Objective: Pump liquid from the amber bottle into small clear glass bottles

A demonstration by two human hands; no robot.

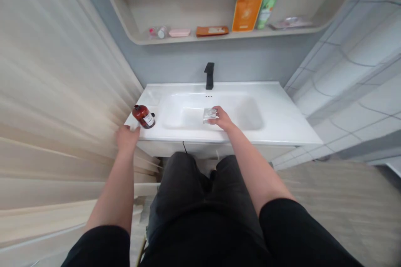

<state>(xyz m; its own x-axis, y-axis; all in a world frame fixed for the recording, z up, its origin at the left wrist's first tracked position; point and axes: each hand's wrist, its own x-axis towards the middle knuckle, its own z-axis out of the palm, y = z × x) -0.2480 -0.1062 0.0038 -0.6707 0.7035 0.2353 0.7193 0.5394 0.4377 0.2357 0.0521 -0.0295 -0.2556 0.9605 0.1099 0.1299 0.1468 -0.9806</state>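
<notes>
My right hand (223, 118) is closed around a small, clear, square-looking container (209, 115), holding it above the white sink basin (188, 122). Its exact kind is hard to make out. At the left front corner of the counter, my left hand (127, 137) rests with thumb and fingers apart, and I see nothing gripped in it. Just beyond that hand is an amber bottle (140, 112) with a white label. The black faucet (209, 76) rises behind the basin, farther back than my right hand.
A wall shelf (181, 39) above holds an orange pouch (247, 10), a green tube (270, 6), a flat brown packet (212, 31) and a pink case (179, 33). A pale curtain (69, 91) hangs close on the left. Wall tiles and white pipes (341, 79) are at right.
</notes>
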